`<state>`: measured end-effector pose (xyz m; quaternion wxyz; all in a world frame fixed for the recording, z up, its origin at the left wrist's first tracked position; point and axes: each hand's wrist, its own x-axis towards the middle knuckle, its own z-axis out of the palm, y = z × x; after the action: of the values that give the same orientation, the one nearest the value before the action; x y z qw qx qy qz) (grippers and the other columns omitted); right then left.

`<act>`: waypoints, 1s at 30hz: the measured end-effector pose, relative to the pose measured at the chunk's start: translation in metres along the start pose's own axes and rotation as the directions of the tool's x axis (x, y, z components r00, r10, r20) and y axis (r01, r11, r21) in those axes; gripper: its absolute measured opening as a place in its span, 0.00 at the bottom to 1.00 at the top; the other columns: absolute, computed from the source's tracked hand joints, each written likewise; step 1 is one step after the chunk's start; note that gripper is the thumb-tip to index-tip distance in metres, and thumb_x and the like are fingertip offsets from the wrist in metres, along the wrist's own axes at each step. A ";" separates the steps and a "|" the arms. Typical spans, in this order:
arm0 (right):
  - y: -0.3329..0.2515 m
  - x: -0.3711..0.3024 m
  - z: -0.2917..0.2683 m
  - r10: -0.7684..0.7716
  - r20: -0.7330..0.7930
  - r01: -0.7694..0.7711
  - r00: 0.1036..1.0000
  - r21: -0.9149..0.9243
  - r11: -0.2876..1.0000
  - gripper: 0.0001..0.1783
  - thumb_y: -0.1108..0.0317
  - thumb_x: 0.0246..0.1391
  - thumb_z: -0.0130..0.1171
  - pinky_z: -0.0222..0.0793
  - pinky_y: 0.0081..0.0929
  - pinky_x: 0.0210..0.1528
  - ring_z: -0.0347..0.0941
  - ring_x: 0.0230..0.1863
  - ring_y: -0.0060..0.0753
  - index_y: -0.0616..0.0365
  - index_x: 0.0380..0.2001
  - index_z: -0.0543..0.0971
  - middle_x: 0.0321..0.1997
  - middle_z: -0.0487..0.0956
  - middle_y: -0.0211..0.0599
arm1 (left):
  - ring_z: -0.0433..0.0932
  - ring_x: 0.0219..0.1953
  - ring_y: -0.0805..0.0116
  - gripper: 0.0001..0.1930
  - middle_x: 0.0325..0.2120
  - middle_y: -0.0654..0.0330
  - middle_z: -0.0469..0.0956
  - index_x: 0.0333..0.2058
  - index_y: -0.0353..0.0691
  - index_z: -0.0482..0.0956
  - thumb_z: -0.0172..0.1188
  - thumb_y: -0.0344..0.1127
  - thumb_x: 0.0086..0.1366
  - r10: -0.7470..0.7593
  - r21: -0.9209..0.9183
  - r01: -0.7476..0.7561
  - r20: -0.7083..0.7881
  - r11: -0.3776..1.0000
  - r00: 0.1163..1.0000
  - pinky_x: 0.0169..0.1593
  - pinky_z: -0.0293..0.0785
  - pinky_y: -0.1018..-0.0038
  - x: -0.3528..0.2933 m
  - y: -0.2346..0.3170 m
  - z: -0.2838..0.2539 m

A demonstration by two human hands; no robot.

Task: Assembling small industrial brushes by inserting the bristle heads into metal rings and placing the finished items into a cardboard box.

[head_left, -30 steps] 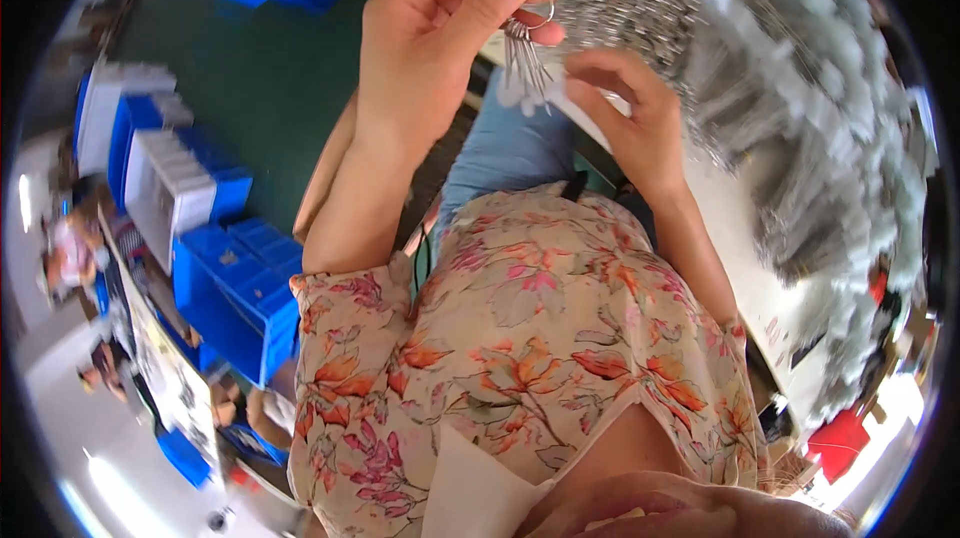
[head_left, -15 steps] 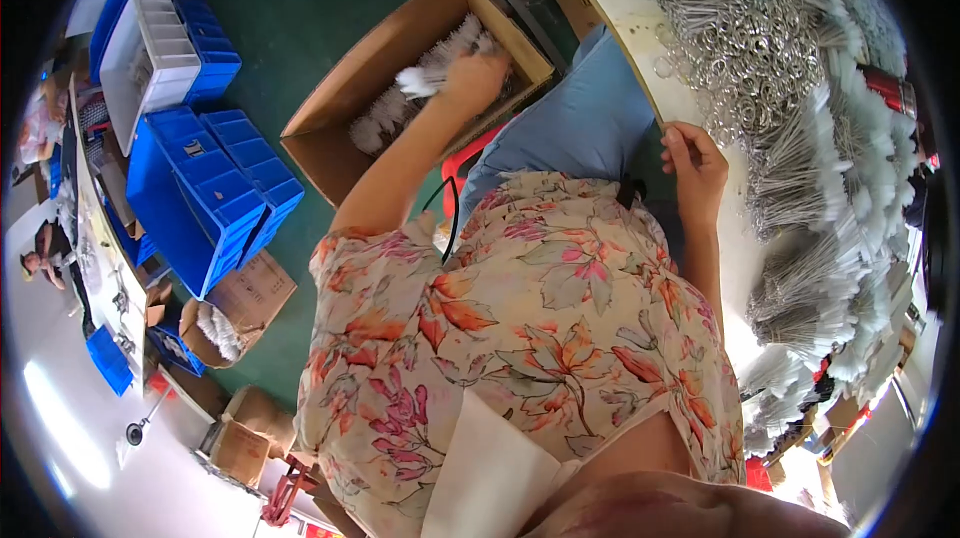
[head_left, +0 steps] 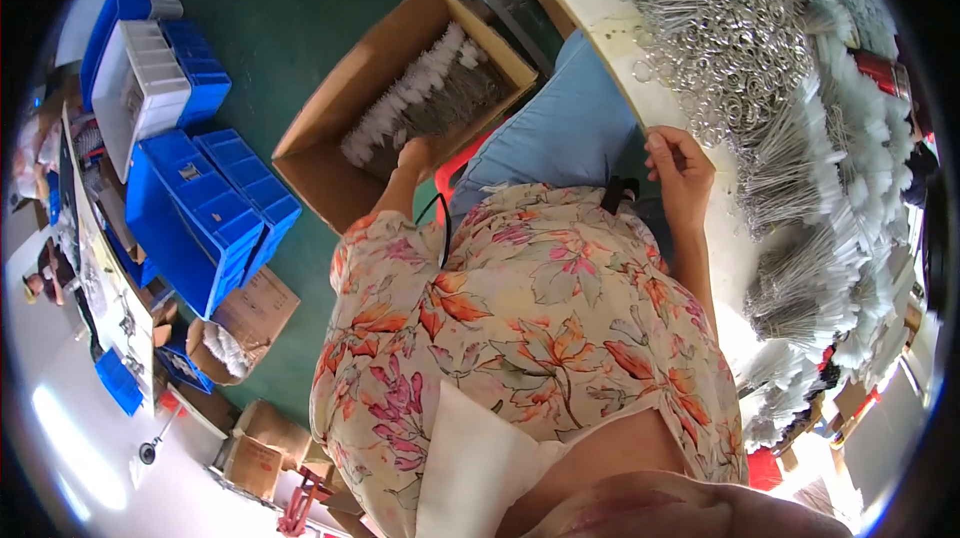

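Just inside the near wall of a cardboard box (head_left: 330,103) is my left hand (head_left: 413,155), foreshortened and with its fingers hidden. White-bristled wire brushes (head_left: 425,83) lie in rows in that box, their thin metal stems toward its right side. My right hand (head_left: 684,170) is at the edge of the pale table (head_left: 612,63), its thumb and fingers curled together. Whatever they pinch, if anything, is too small to see. Beside it on the table lie a heap of metal rings (head_left: 745,63) and bundles of more wire brushes (head_left: 800,273).
Blue plastic bins (head_left: 195,213) and a white bin (head_left: 150,78) stand on the green floor at left. Close to them is an open carton (head_left: 255,313) with white bristles inside. A red stool (head_left: 455,166) shows beside my blue-clad leg. Another person (head_left: 45,278) is at the far left.
My left hand has drawn back from the brushes to the box's near side. The white brushes it held now lie among the others. My right hand stays by the table edge.
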<state>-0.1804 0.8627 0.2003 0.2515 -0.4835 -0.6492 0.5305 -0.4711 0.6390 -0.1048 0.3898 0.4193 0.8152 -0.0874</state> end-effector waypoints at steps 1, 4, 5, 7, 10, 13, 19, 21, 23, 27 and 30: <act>-0.007 -0.002 0.000 0.024 0.030 -0.024 0.999 0.013 1.000 0.07 0.70 0.52 0.56 0.65 0.13 0.24 0.68 0.23 0.15 0.62 0.34 0.77 0.26 0.75 0.28 | 0.75 0.42 0.53 0.14 0.38 0.50 0.77 0.40 0.43 0.77 0.48 0.40 0.59 -0.088 -0.209 0.037 -0.242 0.977 0.966 0.44 0.71 0.64 0.000 0.004 -0.014; -0.022 -0.008 -0.004 0.058 0.130 -0.065 0.990 0.053 0.996 0.05 0.72 0.51 0.57 0.67 0.15 0.25 0.69 0.23 0.15 0.62 0.31 0.78 0.26 0.75 0.28 | 0.78 0.36 0.56 0.12 0.33 0.51 0.78 0.37 0.42 0.78 0.53 0.40 0.59 -0.423 -0.659 -0.121 -0.601 0.742 0.678 0.40 0.72 0.65 -0.017 0.000 -0.086; -0.028 -0.011 -0.002 -0.015 0.212 -0.013 0.977 0.132 0.991 0.05 0.73 0.50 0.56 0.67 0.15 0.25 0.69 0.23 0.16 0.62 0.30 0.78 0.26 0.75 0.29 | 0.78 0.34 0.59 0.12 0.34 0.53 0.78 0.37 0.40 0.77 0.52 0.39 0.60 -0.396 -0.586 -0.321 -0.774 0.744 0.494 0.40 0.72 0.67 -0.029 -0.024 -0.116; -0.045 -0.015 -0.022 -0.041 0.248 -0.010 0.968 0.199 0.980 0.05 0.74 0.49 0.58 0.68 0.16 0.25 0.71 0.23 0.18 0.63 0.30 0.78 0.26 0.76 0.31 | 0.76 0.34 0.71 0.10 0.33 0.57 0.78 0.38 0.35 0.75 0.49 0.33 0.63 -0.360 -0.500 -0.601 -0.866 0.623 0.347 0.38 0.72 0.73 -0.043 0.014 -0.219; -0.055 -0.015 -0.067 -0.217 0.081 0.204 0.973 0.149 0.968 0.04 0.75 0.48 0.58 0.70 0.19 0.27 0.73 0.26 0.20 0.61 0.30 0.78 0.27 0.76 0.34 | 0.75 0.30 0.71 0.08 0.33 0.56 0.75 0.40 0.32 0.72 0.48 0.28 0.64 -0.025 -0.044 -0.786 -0.999 0.617 0.037 0.34 0.72 0.79 -0.104 0.154 -0.368; -0.081 -0.015 -0.117 -0.308 -0.075 0.314 0.948 0.087 0.945 0.05 0.74 0.48 0.58 0.70 0.21 0.28 0.73 0.27 0.22 0.61 0.31 0.78 0.28 0.77 0.36 | 0.75 0.36 0.70 0.10 0.35 0.56 0.75 0.40 0.30 0.72 0.49 0.30 0.64 0.284 0.175 -0.855 -0.958 0.489 -0.034 0.38 0.73 0.77 -0.138 0.271 -0.463; -0.092 0.020 -0.222 -0.374 -0.333 0.327 0.866 -0.188 0.926 0.07 0.74 0.49 0.56 0.71 0.21 0.29 0.74 0.27 0.24 0.62 0.34 0.78 0.29 0.77 0.37 | 0.75 0.38 0.55 0.11 0.35 0.51 0.76 0.39 0.38 0.74 0.54 0.35 0.58 0.766 0.548 -0.593 -0.613 0.589 0.194 0.41 0.71 0.67 -0.041 0.436 -0.569; -0.087 0.041 -0.256 -0.373 -0.376 0.271 0.848 -0.299 0.915 0.09 0.74 0.51 0.54 0.70 0.18 0.29 0.73 0.26 0.19 0.64 0.36 0.77 0.28 0.77 0.36 | 0.74 0.38 0.53 0.10 0.34 0.51 0.75 0.36 0.38 0.75 0.54 0.36 0.57 0.774 0.667 -0.395 -0.576 0.631 0.264 0.41 0.70 0.64 -0.015 0.459 -0.575; -0.083 0.069 -0.285 -0.354 -0.425 0.185 0.833 -0.389 0.902 0.09 0.72 0.51 0.54 0.70 0.19 0.30 0.74 0.26 0.22 0.62 0.36 0.77 0.27 0.78 0.36 | 0.74 0.38 0.51 0.09 0.33 0.50 0.75 0.34 0.39 0.75 0.55 0.36 0.56 0.753 0.752 -0.161 -0.571 0.639 0.327 0.41 0.70 0.61 0.004 0.468 -0.580; -0.074 0.121 -0.327 -0.331 -0.485 -0.002 0.809 -0.566 0.824 0.11 0.64 0.45 0.53 0.71 0.35 0.35 0.76 0.31 0.41 0.57 0.30 0.79 0.29 0.78 0.43 | 0.73 0.37 0.50 0.07 0.30 0.51 0.74 0.31 0.41 0.73 0.55 0.36 0.55 0.745 0.720 -0.219 -0.584 0.659 0.321 0.39 0.69 0.58 0.016 0.469 -0.574; -0.064 0.161 -0.329 -0.192 -0.506 -0.220 0.841 -0.645 0.732 0.12 0.61 0.43 0.52 0.71 0.38 0.37 0.76 0.33 0.43 0.54 0.28 0.79 0.30 0.79 0.41 | 0.73 0.37 0.50 0.08 0.31 0.52 0.74 0.31 0.41 0.73 0.54 0.37 0.55 0.727 0.685 -0.250 -0.615 0.684 0.304 0.38 0.69 0.58 0.015 0.465 -0.577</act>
<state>0.0071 1.1553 0.3318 0.2250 -0.6754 -0.6953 0.0988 -0.4511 1.2134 0.3633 -0.1782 0.7186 0.6687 0.0693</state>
